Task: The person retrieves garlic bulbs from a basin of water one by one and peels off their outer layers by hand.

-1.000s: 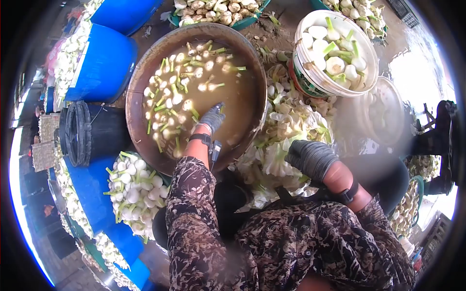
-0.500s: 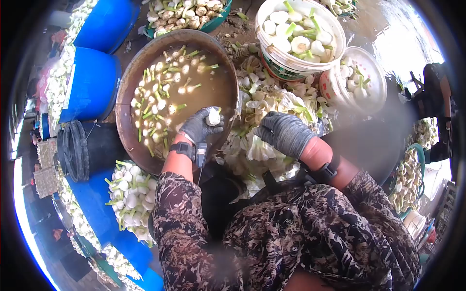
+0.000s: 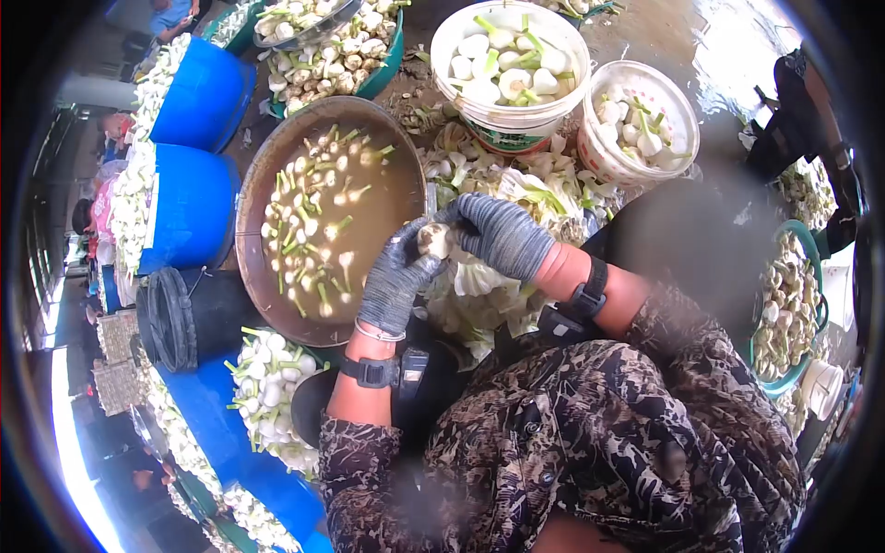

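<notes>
A garlic bulb (image 3: 434,241) with a whitish, brown-marked base is between my two gloved hands, near the right rim of a round basin (image 3: 247,235). My left hand (image 3: 396,281) is closed around it from the left. From the right, my right hand (image 3: 502,235) touches the bulb with bent fingers; whether these hold a tool is hidden. Many bulbs with cut green stems (image 3: 318,207) float in the basin's brown water. Pale peeled skins and leaves (image 3: 479,300) lie heaped below my right hand.
Two white buckets (image 3: 516,118) (image 3: 604,161) with bulbs stand beyond the peelings. Blue tubs (image 3: 194,207) and a black bucket (image 3: 207,313) line the left. Piled bulbs (image 3: 272,396) lie near my left arm. People (image 3: 175,17) are at upper left; another person's dark-clad leg shows right.
My left hand has lifted a bulb out of the basin water and brought it rightward. My right hand has moved left to meet it. The view has shifted.
</notes>
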`<state>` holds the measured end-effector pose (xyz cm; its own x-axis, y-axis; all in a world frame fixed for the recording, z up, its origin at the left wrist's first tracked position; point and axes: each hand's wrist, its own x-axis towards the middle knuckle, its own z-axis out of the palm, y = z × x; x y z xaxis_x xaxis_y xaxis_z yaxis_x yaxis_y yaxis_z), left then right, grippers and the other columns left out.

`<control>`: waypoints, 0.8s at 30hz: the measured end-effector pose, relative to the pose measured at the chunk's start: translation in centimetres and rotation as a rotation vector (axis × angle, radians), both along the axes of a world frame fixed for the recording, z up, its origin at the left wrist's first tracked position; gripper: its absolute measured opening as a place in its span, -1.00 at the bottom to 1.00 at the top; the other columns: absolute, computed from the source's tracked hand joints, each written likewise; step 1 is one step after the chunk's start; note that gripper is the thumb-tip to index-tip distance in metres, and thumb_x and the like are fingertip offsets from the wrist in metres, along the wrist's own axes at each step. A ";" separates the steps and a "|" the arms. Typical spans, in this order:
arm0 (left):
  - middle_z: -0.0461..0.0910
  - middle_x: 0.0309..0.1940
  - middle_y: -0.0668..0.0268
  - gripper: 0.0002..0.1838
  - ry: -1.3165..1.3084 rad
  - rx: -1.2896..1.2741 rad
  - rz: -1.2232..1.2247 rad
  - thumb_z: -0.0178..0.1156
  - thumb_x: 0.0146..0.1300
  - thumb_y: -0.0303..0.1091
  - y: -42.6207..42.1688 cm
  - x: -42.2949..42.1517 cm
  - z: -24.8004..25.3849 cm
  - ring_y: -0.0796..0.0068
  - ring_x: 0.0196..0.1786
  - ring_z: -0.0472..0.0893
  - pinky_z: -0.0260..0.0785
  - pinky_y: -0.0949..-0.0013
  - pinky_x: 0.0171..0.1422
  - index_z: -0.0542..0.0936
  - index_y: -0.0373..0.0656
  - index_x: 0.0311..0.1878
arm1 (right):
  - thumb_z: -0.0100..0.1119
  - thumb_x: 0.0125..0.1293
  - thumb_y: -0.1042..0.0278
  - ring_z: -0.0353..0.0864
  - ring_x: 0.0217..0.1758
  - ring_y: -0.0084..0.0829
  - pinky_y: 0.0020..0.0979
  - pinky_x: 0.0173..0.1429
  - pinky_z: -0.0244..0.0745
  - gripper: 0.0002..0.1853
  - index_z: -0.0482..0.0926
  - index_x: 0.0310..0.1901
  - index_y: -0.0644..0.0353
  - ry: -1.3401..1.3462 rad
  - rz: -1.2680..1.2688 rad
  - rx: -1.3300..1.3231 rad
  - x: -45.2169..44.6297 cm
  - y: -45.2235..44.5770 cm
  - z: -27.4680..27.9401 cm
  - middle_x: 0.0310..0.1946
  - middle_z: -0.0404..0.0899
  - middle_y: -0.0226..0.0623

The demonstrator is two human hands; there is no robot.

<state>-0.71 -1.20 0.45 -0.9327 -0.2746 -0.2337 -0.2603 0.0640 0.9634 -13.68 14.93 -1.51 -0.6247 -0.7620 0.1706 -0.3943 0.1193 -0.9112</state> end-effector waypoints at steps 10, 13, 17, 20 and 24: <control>0.40 0.20 0.18 -0.48 0.024 0.386 0.143 0.19 0.36 -0.38 1.5 -0.7 -0.9 0.30 0.18 0.49 0.53 0.24 0.21 0.32 -0.29 0.34 | 0.19 0.25 0.23 0.62 -0.30 -0.05 -0.11 -0.18 0.53 -0.83 0.56 -0.32 0.15 0.240 -0.166 0.116 0.2 0.4 0.6 -0.41 0.61 -0.10; 0.40 0.20 0.18 -0.48 0.066 0.354 0.090 0.17 0.38 -0.38 1.6 -1.0 -1.3 0.33 0.18 0.49 0.53 0.25 0.20 0.31 -0.28 0.34 | 0.22 0.20 0.30 0.60 -0.36 -0.02 -0.11 -0.26 0.50 -0.87 0.54 -0.36 0.15 0.278 -0.221 0.112 0.4 -0.1 0.6 -0.47 0.58 -0.08; 0.42 0.20 0.19 -0.49 0.075 0.116 0.080 0.17 0.39 -0.35 1.1 -1.2 -3.2 0.36 0.18 0.48 0.51 0.24 0.23 0.32 -0.28 0.34 | 0.21 0.20 0.29 0.60 -0.37 0.00 -0.11 -0.24 0.51 -0.87 0.55 -0.36 0.15 0.244 -0.242 0.113 0.4 -0.5 0.4 -0.48 0.59 -0.07; 0.44 0.19 0.20 -0.51 0.059 0.070 0.106 0.15 0.40 -0.34 1.3 -1.3 -1.8 0.39 0.19 0.47 0.46 0.27 0.27 0.34 -0.26 0.33 | 0.20 0.22 0.26 0.62 -0.34 0.01 -0.10 -0.20 0.53 -0.85 0.56 -0.34 0.15 0.166 -0.224 0.078 0.0 -0.5 0.4 -0.45 0.60 -0.07; 0.47 0.18 0.21 -0.52 0.082 -0.114 0.111 0.16 0.40 -0.36 1.6 -1.9 -0.7 0.43 0.19 0.47 0.37 0.33 0.31 0.36 -0.26 0.33 | 0.22 0.22 0.27 0.61 -0.33 0.00 -0.12 -0.22 0.53 -0.86 0.56 -0.35 0.15 0.163 -0.212 0.043 -0.4 -0.2 0.8 -0.44 0.61 -0.08</control>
